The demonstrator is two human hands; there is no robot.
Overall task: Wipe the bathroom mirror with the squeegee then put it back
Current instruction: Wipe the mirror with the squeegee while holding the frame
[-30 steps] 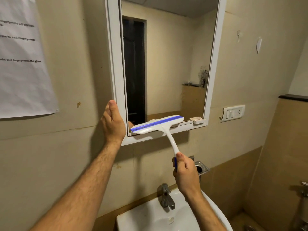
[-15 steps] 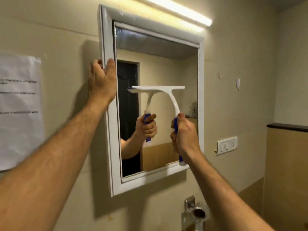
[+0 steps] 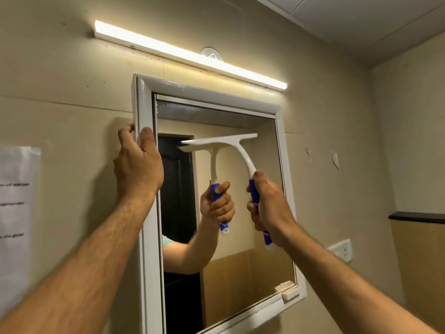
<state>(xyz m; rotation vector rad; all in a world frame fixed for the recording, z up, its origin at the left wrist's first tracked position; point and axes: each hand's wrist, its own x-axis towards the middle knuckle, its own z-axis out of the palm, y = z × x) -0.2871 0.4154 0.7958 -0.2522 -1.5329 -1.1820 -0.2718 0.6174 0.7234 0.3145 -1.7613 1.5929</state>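
A white-framed mirror [image 3: 286,179] hangs on the beige wall. My right hand [image 3: 269,208] grips the blue handle of a white squeegee [image 3: 238,150], whose blade lies flat against the upper part of the glass, roughly level. Its reflection and that of my hand show in the glass just to the left. My left hand [image 3: 137,165] grips the mirror frame's upper left edge, thumb on the front, fingers wrapped round the side.
A lit tube light [image 3: 187,54] runs above the mirror, with a clear suction hook [image 3: 211,54] over it. A paper notice [image 3: 14,213] hangs at left. A wall socket [image 3: 342,250] and a dark ledge [image 3: 416,216] are at right. A small white catch [image 3: 290,291] sits on the frame's lower right.
The squeegee went from the mirror's bottom edge up to its upper part. My left hand slid up the frame's left side. The view tilted upward, so the sink dropped out of sight.
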